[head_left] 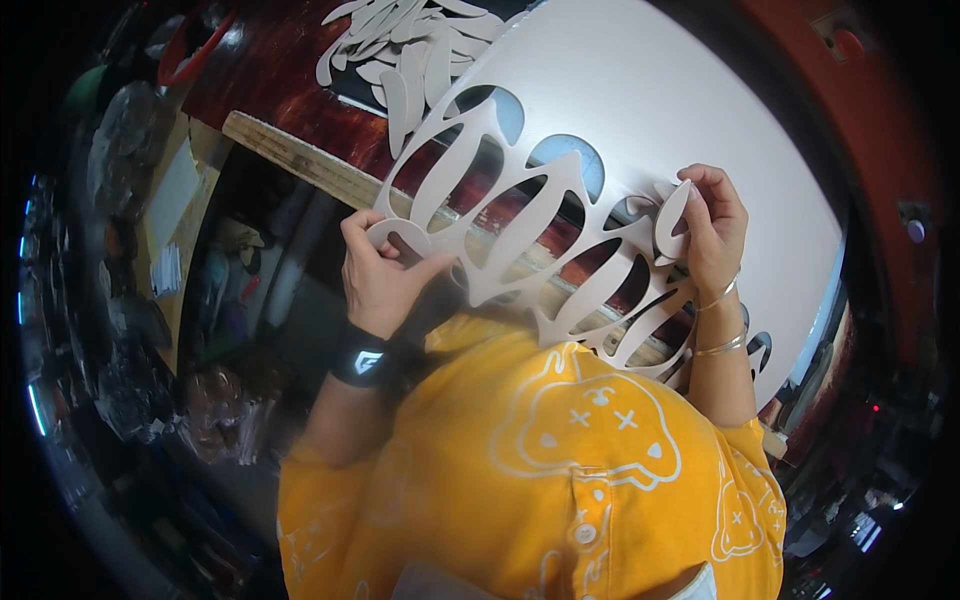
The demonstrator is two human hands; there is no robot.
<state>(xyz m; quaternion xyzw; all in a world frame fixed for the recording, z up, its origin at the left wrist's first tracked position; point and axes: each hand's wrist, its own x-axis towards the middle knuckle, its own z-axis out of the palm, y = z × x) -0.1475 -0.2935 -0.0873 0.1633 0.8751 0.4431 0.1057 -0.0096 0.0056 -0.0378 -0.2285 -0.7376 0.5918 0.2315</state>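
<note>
Piece removal, apparently: right hand (715, 225) pinches a leaf-shaped piece (673, 222) over the perforated sheet (690, 95); left hand (382, 283) grasps a curved part (400, 234) at its left edge. Lifting clear calls for steadying the sheet.

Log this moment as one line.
left hand at edge of cut-out sheet | right hand holding leaf-shaped piece | loose pieces heaped beyond

A glossy dark-red desk (265, 65) is edged with pale wood (300, 160); clutter (232, 405) is half lost in shadow; thin bright lights (37, 410) are seen at far left.
</note>
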